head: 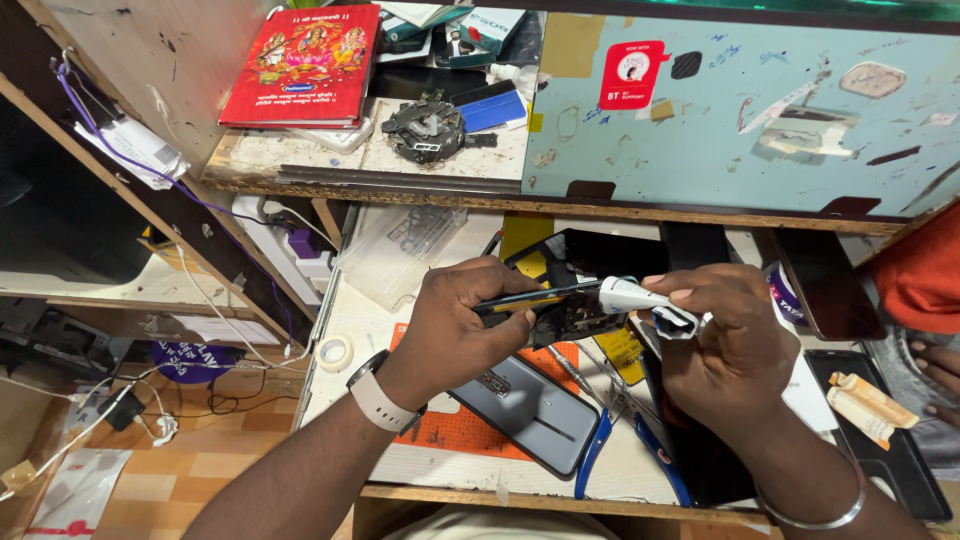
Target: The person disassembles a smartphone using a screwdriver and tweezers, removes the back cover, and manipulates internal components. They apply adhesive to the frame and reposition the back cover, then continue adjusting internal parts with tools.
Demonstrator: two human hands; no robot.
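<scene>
Opened phone [572,318] being gripped in the left hand [462,322] above the workbench [440,465], right hand [722,335] pinching a white tool [640,298] against it, grey phone [525,408] lying underneath.

Opened black phone [575,315] held above workbench, insides exposed, tilted; black-and-yellow tool [525,300] laid across it, roughly level; small white-and-grey tube [640,298] gripped at right, nozzle pointed toward phone
</scene>
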